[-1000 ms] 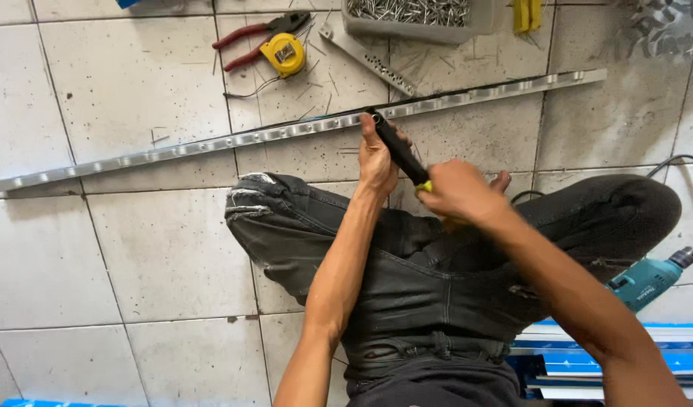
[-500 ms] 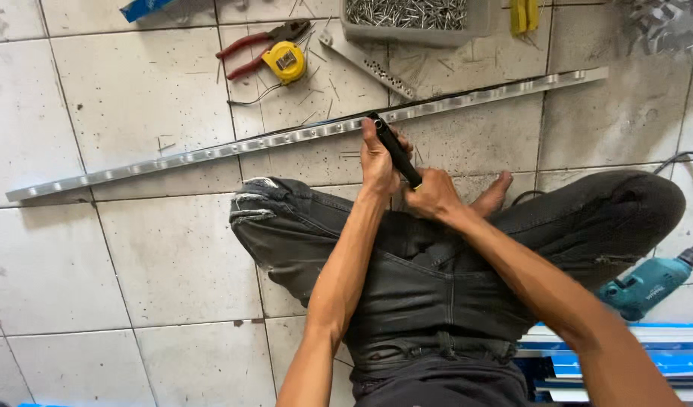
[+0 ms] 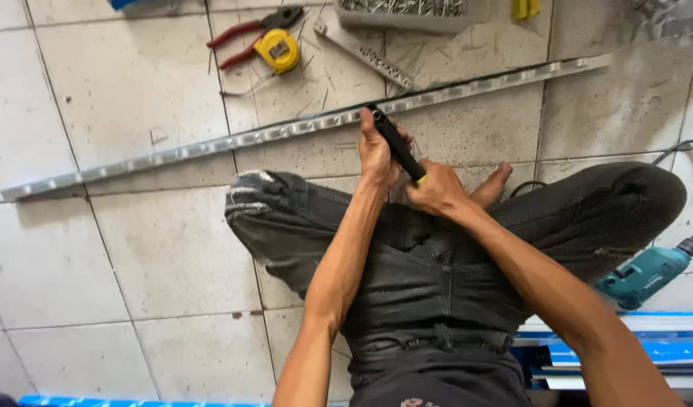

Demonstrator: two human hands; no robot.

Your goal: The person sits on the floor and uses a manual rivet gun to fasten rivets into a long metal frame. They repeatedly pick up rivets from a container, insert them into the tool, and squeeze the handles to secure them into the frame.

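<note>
Left hand: your left hand (image 3: 377, 154) wraps the upper end of the black tool (image 3: 395, 143).
Right hand: your right hand (image 3: 439, 192) grips its lower end.
Tool: tilted, tip touching the long metal rail (image 3: 211, 147) on the tiled floor (image 3: 135, 249).
Nearby: yellow tape measure (image 3: 277, 50), red pliers (image 3: 248, 32).

Head view, steeply downward, near tiled floor (image 3: 135, 249)

black tool (image 3: 395, 143) | silver rail (image 3: 286, 133) | yellow tape measure (image 3: 277, 50) | teal drill (image 3: 648, 276)

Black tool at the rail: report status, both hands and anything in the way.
Left hand steadies black tool at metal rail. Right hand grips its handle end. Tape measure, pliers lie beyond, apart.
</note>
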